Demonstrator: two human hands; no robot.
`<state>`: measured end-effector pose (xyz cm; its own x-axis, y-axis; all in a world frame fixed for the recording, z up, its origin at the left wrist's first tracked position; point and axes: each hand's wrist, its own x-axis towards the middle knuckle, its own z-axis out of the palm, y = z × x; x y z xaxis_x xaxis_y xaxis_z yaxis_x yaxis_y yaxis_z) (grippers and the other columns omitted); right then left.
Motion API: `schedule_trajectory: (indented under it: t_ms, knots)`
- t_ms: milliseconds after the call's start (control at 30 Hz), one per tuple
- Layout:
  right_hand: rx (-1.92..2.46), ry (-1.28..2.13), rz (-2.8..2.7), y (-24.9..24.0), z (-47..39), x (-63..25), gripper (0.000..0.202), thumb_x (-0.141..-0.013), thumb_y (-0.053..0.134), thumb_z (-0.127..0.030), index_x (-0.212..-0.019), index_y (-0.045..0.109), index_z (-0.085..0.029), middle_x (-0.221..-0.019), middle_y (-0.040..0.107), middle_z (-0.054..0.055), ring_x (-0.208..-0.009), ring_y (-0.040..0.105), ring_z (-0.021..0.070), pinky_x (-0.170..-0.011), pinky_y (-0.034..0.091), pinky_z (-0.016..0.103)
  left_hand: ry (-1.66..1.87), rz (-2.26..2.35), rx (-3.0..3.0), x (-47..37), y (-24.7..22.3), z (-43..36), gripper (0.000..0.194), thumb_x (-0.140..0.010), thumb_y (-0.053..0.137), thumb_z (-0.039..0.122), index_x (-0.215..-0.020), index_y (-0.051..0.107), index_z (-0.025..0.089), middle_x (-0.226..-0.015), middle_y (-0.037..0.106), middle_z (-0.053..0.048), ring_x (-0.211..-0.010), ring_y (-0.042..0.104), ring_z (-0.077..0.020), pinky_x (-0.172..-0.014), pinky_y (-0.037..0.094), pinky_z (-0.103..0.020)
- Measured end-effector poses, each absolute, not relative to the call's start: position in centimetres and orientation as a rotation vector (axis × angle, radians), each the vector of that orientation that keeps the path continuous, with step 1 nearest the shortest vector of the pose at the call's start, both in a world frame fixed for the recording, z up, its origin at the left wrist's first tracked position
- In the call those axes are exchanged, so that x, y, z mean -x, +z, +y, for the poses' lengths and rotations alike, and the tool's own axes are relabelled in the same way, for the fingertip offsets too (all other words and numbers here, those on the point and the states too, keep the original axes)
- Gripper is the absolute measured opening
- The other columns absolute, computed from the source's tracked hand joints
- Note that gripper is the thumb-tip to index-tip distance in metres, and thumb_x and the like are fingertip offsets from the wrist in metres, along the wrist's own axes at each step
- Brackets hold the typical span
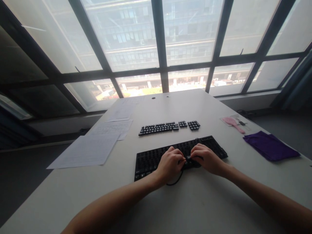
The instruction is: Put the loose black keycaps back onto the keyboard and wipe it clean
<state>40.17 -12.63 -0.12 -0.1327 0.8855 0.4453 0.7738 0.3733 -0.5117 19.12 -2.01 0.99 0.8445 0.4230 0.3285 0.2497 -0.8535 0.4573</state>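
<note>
A black keyboard (148, 159) lies at a slant on the white table, most of its keycaps off and a few still on along its front row. My left hand (170, 164) rests over its middle, thumb and fingers pinched near the front edge. From the right, my right hand (207, 157) meets it, also pinched, with the fingertips almost touching the left ones. A small dark keycap (188, 157) shows between the two hands; which hand grips it is hidden. A black cable (175, 184) loops out at the front, below my left hand.
Behind the keyboard, loose black keycaps (158, 129) stand laid out in keyboard order, in separate blocks. Printed papers (87, 151) lie at the left. To the right are a pink hairbrush (232, 123), a small clear bag (246, 127) and a folded purple cloth (270, 146).
</note>
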Motion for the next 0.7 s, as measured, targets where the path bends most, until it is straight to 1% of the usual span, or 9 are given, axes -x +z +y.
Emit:
schedule_trajectory:
  t_ms: [267, 533, 700]
  knots:
    - [1.392, 0.102, -1.992, -0.23, -12.49, -40.06, 0.026, -0.101, 0.053, -0.015, -0.083, 0.071, -0.022, -0.092, 0.070, 0.006, -0.089, 0.060, 0.0211, -0.081, 0.049, 0.038, 0.591, 0.496, -2.617, -19.13, 0.95, -2.07, 0.012, -0.091, 0.071, 0.022, -0.084, 0.080, 0.024, -0.095, 0.076, -0.003, -0.092, 0.057, -0.0222, -0.081, 0.051, -0.035]
    - [1.358, 0.126, -1.978, -0.32, -12.53, -40.11, 0.024, -0.100, 0.054, -0.015, -0.082, 0.070, -0.021, -0.092, 0.070, 0.006, -0.086, 0.061, 0.0199, -0.078, 0.050, 0.035, 0.614, 0.471, -2.625, -19.13, 0.77, -1.96, 0.009, -0.089, 0.073, 0.022, -0.083, 0.079, 0.022, -0.095, 0.075, -0.002, -0.091, 0.057, -0.0210, -0.080, 0.050, -0.033]
    - [1.372, 0.155, -1.927, -0.42, -12.53, -40.11, 0.021, -0.098, 0.057, -0.015, -0.082, 0.069, -0.021, -0.093, 0.070, 0.007, -0.087, 0.062, 0.0207, -0.079, 0.052, 0.035, 0.602, 0.353, -2.716, -19.05, 1.21, -1.84, 0.014, -0.093, 0.069, 0.024, -0.083, 0.078, 0.021, -0.096, 0.075, -0.001, -0.089, 0.056, -0.0200, -0.083, 0.049, -0.033]
